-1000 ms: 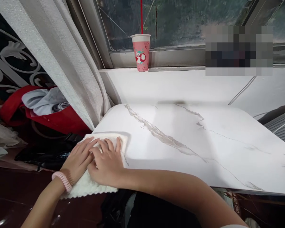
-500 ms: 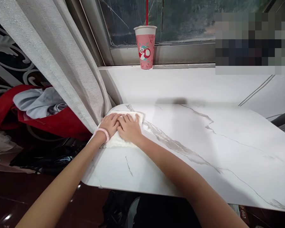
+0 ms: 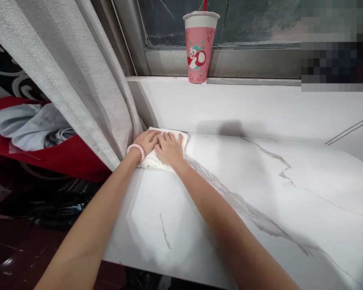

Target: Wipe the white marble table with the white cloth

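A white fluffy cloth (image 3: 157, 162) lies flat on the white marble-patterned tabletop (image 3: 145, 225), in its far left corner by the wall. My left hand (image 3: 145, 141), with a pink coiled band at the wrist, presses on the cloth's left part with fingers stretched out. Beside it, my right hand (image 3: 170, 150) rests flat on the cloth, fingers spread, its fingertips close to those of the left. Both palms face down, and part of the cloth is hidden under them.
A pink paper cup (image 3: 200, 52) with a red straw stands on the window ledge beyond the table. The grey curtain (image 3: 103, 80) hangs against the table's left corner. Left of it, a red bag (image 3: 63, 157) holds pale cloth items. A blurred patch covers the upper right.
Both hands and the cloth have slid away from me, toward the wall at the far edge. The view has moved closer to the window.
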The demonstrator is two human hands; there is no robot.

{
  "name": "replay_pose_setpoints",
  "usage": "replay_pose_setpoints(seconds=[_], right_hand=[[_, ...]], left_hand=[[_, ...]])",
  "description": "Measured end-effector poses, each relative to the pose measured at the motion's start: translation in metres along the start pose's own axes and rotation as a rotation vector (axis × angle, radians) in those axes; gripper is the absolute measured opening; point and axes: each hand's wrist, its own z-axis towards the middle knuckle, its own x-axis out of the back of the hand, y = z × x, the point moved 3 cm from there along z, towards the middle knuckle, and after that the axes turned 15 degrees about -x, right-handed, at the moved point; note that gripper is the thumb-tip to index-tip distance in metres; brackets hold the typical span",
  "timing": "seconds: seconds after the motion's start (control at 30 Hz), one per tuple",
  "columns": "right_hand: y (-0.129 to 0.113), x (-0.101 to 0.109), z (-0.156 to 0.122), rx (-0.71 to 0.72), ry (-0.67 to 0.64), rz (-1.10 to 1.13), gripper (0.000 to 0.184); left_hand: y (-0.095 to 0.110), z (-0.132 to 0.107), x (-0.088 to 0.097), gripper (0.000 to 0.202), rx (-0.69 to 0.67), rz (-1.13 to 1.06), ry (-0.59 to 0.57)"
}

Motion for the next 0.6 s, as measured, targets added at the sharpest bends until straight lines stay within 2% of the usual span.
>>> replay_pose_setpoints(seconds=[0.37,0.6], right_hand=[[0.001,-0.010,0.029,-0.013,0.054,-0.008,0.030],[0.000,-0.011,0.033,-0.018,0.109,-0.028,0.027]], left_hand=[[-0.020,0.024,-0.004,0.048,0.031,-0.013,0.004],[-0.026,0.030,-0.006,0.048,0.021,0.018,-0.038]])
